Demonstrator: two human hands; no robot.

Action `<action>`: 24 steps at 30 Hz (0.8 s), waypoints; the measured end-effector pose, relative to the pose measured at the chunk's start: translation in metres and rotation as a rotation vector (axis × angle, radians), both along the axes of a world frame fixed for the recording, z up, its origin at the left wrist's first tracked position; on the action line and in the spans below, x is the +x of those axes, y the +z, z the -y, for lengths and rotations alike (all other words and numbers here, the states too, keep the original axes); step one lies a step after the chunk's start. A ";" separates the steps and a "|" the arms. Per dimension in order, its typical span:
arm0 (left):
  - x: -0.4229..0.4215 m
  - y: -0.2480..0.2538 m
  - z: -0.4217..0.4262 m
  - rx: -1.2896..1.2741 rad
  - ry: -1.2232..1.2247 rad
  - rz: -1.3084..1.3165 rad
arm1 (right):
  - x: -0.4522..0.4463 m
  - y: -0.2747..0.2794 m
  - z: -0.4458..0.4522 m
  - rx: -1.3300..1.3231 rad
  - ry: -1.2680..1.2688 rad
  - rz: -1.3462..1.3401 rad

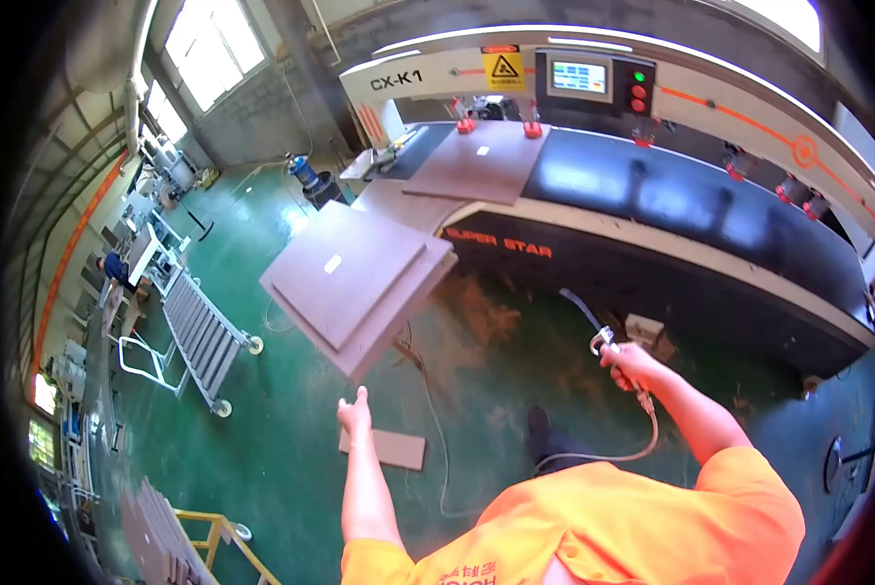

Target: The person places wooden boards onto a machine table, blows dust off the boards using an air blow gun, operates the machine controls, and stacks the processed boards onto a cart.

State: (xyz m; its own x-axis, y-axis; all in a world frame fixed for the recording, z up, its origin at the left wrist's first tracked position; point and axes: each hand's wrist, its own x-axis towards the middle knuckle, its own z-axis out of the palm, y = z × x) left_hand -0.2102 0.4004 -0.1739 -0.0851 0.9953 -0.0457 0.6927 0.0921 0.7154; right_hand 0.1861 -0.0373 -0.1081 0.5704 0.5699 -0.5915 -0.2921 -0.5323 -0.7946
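Note:
My right hand (632, 365) is wrapped around an air blow gun (604, 339), its thin nozzle pointing up and left toward the machine. An air hose (649, 419) runs from the gun's lower end back past my body. My left hand (355, 413) is raised just below the near corner of a stack of flat brown boards (345, 273). Its thumb stands apart from the fingers, and nothing shows in it. The top board bears a small white label. Another labelled board (486, 161) lies on the machine's bed, under its red-tipped parts.
The long machine (594, 244) with a screen (579, 77) and buttons spans the far side. A loose board (389, 449) lies on the green floor. At left stand a roller cart (203, 331) and a person (116, 268); a yellow-framed trolley (208, 522) with panels is nearer.

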 end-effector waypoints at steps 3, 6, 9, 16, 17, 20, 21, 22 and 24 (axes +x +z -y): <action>0.044 0.023 -0.063 -0.100 0.125 -0.187 | 0.087 -0.013 -0.061 0.010 -0.190 0.018; 0.075 0.023 -0.120 -0.185 0.176 -0.279 | 0.178 -0.029 -0.101 0.128 -0.493 -0.049; 0.100 0.031 -0.169 -0.276 0.255 -0.320 | 0.156 0.023 -0.160 -0.049 -0.154 0.080; 0.116 0.018 -0.232 -0.295 0.269 -0.163 | 0.172 0.000 -0.219 -0.054 -0.255 0.019; 0.107 0.010 -0.238 -0.256 0.268 -0.143 | 0.178 -0.011 -0.230 -0.038 -0.385 0.015; 0.043 -0.023 -0.258 -0.196 0.116 0.162 | 0.138 0.003 -0.294 -0.134 0.004 -0.046; 0.021 -0.031 -0.259 -0.188 0.031 0.297 | 0.122 0.001 -0.308 -0.103 0.125 -0.124; 0.017 -0.013 -0.241 -0.270 0.047 0.361 | 0.107 -0.001 -0.322 -0.087 0.146 -0.111; 0.011 0.009 -0.199 -0.471 0.070 0.414 | 0.089 -0.010 -0.340 -0.004 0.122 -0.163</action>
